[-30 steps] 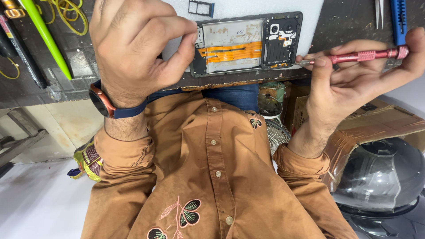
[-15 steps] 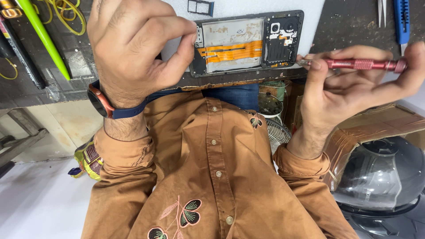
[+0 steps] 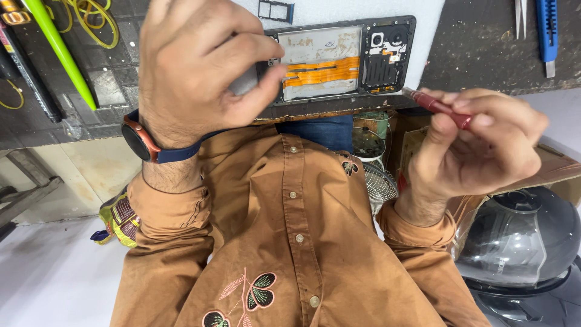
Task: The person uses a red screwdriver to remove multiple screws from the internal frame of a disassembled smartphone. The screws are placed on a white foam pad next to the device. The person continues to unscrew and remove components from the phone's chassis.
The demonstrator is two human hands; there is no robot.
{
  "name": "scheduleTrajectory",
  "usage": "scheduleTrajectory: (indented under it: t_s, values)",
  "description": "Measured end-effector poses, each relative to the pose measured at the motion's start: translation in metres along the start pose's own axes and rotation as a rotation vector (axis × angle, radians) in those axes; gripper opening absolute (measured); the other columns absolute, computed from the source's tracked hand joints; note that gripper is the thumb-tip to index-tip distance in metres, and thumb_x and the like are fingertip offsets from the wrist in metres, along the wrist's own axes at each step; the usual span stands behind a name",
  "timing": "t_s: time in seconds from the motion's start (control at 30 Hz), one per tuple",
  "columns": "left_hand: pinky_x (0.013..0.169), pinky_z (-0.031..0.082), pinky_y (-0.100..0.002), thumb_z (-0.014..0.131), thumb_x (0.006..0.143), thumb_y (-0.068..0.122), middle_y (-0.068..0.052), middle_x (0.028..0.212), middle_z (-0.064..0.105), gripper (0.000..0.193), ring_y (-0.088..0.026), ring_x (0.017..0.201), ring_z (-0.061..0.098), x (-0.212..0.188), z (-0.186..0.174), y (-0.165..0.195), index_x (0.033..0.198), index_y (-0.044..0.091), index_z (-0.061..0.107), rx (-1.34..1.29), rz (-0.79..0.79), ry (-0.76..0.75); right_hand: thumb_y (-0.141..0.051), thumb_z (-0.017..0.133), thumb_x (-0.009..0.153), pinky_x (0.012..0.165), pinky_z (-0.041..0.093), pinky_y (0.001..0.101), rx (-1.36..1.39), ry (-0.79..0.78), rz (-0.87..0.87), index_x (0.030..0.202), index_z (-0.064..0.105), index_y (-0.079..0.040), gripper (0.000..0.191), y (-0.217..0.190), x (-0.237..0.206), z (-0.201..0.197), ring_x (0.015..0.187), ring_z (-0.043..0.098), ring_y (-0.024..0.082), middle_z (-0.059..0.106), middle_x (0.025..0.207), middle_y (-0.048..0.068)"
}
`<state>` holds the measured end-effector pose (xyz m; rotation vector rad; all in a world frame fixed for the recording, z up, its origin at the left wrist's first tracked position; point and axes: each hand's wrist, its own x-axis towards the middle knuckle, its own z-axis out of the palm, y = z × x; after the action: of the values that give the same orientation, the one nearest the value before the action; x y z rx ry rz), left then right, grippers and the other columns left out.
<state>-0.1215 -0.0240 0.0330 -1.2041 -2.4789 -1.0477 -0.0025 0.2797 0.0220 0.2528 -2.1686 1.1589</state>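
Opened phone point(image 3: 342, 60) lies on white foam pad point(image 3: 423, 36) at bench edge; left hand point(image 3: 200, 66) pinches its near-left end, right hand point(image 3: 478, 148) pinches a red screwdriver point(image 3: 439, 106), tip just beside the phone's corner. Judged light, stiff, fragile: orange flex cables exposed, so grip by the frame edges. Small empty card tray point(image 3: 276, 10) lies beyond.

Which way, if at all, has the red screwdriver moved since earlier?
Yes. The red screwdriver tilted: its tip stays by the corner of the opened phone, while its handle end swung down and toward the phone, away from the blue cutter.
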Motion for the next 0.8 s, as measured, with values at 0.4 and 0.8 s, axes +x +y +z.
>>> scheduleTrajectory:
  t_s: [0.4,0.8]
  values:
    - [0.104,0.04,-0.047,0.094,0.075,0.033,-0.003,0.121,0.059,0.046,-0.029,0.12,0.054,0.013,-0.002,-0.003,0.103,0.01,0.067,-0.139,0.003,-0.169,-0.007,0.078,0.107,0.059,0.045,0.0254,-0.616,-0.77,0.19,0.114,0.06,0.001,0.021,-0.053,0.07,-0.053,0.065,0.058,0.012,0.06,0.086,0.006]
    - [0.105,0.04,-0.047,0.094,0.077,0.03,-0.002,0.121,0.059,0.041,-0.028,0.118,0.052,0.012,-0.001,-0.007,0.1,0.011,0.066,-0.159,-0.011,-0.175,-0.004,0.078,0.102,0.063,0.049,0.0382,-0.604,-0.954,0.231,0.114,0.057,0.009,0.028,-0.067,0.11,-0.043,0.072,0.061,0.03,0.061,0.096,0.021]
